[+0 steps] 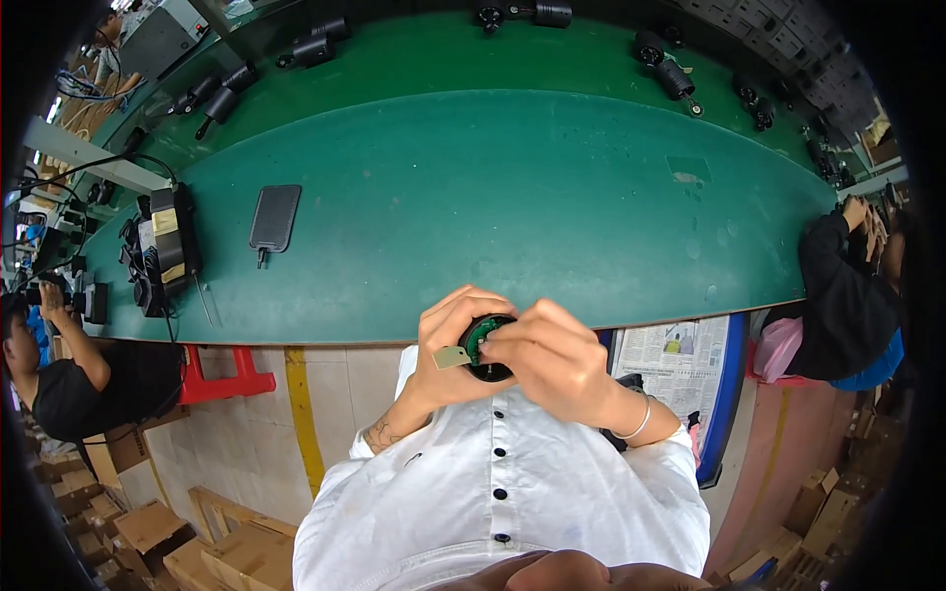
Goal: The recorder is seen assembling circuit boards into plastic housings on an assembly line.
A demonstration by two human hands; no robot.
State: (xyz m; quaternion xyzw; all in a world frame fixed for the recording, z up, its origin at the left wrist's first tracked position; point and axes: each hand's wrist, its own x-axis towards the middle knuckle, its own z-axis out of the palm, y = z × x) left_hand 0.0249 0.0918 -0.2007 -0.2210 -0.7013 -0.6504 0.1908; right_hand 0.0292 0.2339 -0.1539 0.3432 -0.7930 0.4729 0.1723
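Just off the table's near edge, in front of my shirt, my left hand (445, 340) is wrapped round a round black housing (481, 372). A green circuit board (480, 333) shows inside its open face. A small beige tab (451, 358) sticks out at the housing's left side. My right hand (552, 357) is closed, with its thumb and fingertips at the board inside the housing. Whatever those fingertips pinch, if anything, is hidden.
On the green table (434, 217) lie a black flat case (275, 218), a screwdriver (204, 300) and a taped black device (172, 236) with cables. Black cylindrical units (313, 47) line the far conveyor. Co-workers sit left and right. A blue-rimmed newspaper-lined bin (724, 394) stands right.
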